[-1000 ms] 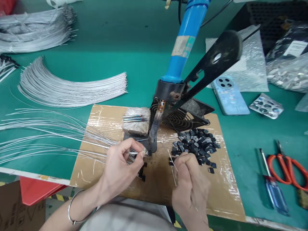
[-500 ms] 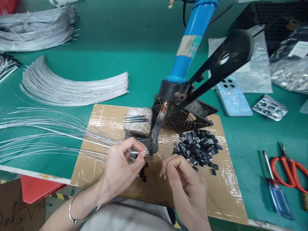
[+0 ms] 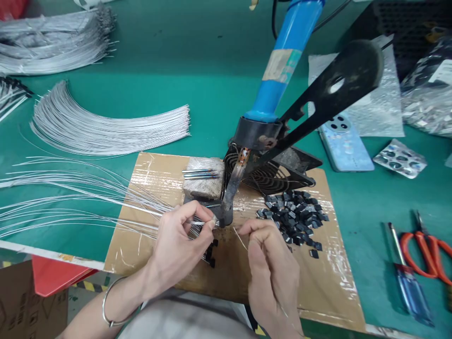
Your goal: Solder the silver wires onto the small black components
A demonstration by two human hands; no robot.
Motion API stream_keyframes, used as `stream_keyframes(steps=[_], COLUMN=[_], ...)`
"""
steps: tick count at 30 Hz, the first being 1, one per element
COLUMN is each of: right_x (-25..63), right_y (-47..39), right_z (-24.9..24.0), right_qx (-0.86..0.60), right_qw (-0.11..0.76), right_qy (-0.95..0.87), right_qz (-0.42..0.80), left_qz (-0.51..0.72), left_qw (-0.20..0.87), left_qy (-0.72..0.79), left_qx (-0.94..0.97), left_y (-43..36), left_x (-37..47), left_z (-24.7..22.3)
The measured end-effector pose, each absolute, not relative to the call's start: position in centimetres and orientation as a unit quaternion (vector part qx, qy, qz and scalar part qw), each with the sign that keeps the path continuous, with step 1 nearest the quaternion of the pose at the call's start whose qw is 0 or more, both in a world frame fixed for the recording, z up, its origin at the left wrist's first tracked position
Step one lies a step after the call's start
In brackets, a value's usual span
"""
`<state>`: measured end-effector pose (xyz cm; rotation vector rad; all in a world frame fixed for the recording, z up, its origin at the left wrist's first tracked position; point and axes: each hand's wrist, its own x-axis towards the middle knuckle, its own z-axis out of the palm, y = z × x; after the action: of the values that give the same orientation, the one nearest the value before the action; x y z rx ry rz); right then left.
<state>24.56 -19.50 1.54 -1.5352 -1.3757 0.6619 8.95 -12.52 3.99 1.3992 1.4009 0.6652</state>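
Note:
My left hand (image 3: 183,240) is closed in a pinch near a soldering iron (image 3: 282,66) with a blue handle, which slants down in a black holder. Between its thumb and finger is a thin white wire, its far end close to the iron's tip (image 3: 231,190); the exact contact is too small to make out. More white wires (image 3: 141,200) trail leftward from under this hand, and several black end pieces (image 3: 211,256) show just below it. Thin solder wire (image 3: 240,239) sticks out of my closed right hand (image 3: 271,273), its end just right of the iron's tip.
Small black parts (image 3: 298,219) lie heaped on the cardboard (image 3: 328,287). Behind the iron stands a black fan (image 3: 261,179), with a pale block (image 3: 205,186) to its left. A wire bundle (image 3: 113,132), phone (image 3: 348,146), screwdriver (image 3: 411,287) and orange-handled pliers (image 3: 422,254) are around it.
The right hand's index finger has lifted and the solder end has drawn slightly right and down, away from the iron's tip. My left hand has stayed nearly still.

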Motion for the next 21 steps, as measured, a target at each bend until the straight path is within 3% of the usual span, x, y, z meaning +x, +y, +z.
stream_keyframes(steps=[7,15,21], right_x=[24.7,23.6,22.9], right_y=[-19.8,-19.3,-19.4], right_z=[1.2,1.6,2.4], right_qx=[-0.628,-0.602,-0.623], right_qw=[0.454,0.534,0.548], right_qy=[-0.551,-0.451,-0.367], right_qz=[0.309,0.385,0.420], left_qz=[0.273,0.281,0.283], left_qw=[0.496,0.503,0.496], left_qy=[0.576,0.565,0.570], left_qx=[0.589,0.591,0.591], left_y=[-12.6,-12.6,-12.3], left_x=[9.0,9.0,9.1], left_z=[3.9,4.0,4.4])
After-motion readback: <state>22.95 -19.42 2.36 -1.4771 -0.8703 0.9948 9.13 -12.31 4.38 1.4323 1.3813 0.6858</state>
